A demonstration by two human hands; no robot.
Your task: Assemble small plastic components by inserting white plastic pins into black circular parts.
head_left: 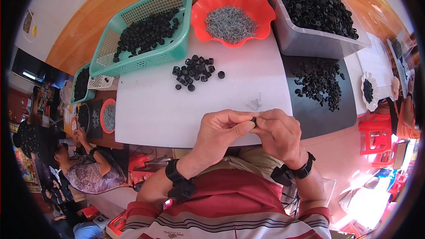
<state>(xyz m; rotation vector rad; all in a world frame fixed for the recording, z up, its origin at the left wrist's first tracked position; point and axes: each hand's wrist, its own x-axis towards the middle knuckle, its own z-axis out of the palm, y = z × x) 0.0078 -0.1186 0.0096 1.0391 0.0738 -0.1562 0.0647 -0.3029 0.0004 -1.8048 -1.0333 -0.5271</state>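
Observation:
Near the front edge of the white work surface, my left hand [221, 129] and my right hand [280, 132] meet fingertip to fingertip. Pinched between them is a small black plastic part [254, 122]; fingers cover most of it. Just beyond the fingertips lie several loose screws [254, 104]. Farther off and to the left sits a loose pile of black plastic caps [195, 71], a few of them apart from the rest. To the right, a heap of smaller black plastic pieces [319, 82] is spread on a dark mat [338, 117].
Along the back stand a green basket [141, 64] of black parts, a red wavy-rimmed bowl [230, 43] of screws and a translucent bin [310, 46] heaped with black caps. At the left another person [93, 163] works at a table. Red stools [376, 135] stand at the right.

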